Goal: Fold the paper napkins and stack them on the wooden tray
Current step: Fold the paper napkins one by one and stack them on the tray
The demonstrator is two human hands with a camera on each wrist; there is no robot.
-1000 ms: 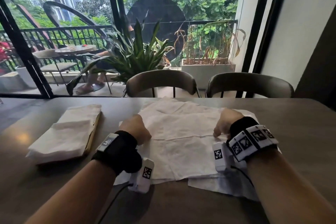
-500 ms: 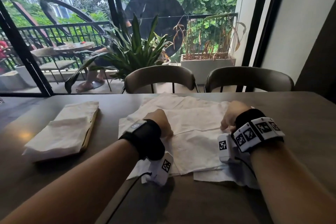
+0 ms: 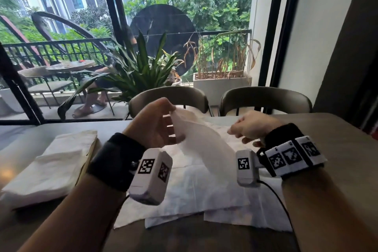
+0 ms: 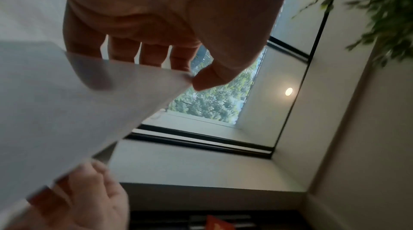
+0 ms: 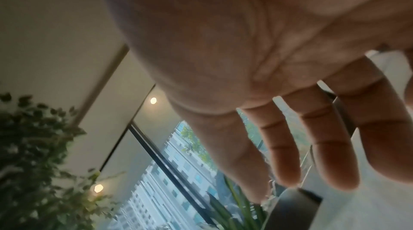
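left hand pinches far corner of top paper napkin, lifted off the spread pile on the table. right hand fingers released, empty. advice: bring corner squarely onto near edge, then crease. wooden tray at left, holding folded napkins.

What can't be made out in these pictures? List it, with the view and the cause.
- Wooden tray, head view: only an edge shows; folded napkins cover the rest.
- Count of loose napkins, head view: the layers overlap, and the wrist cameras hide parts.
- Right hand on the lifted napkin: blurred in the head view; the right wrist view shows straight fingers and no paper.
- Left hand fingertips, left wrist view: behind the napkin.
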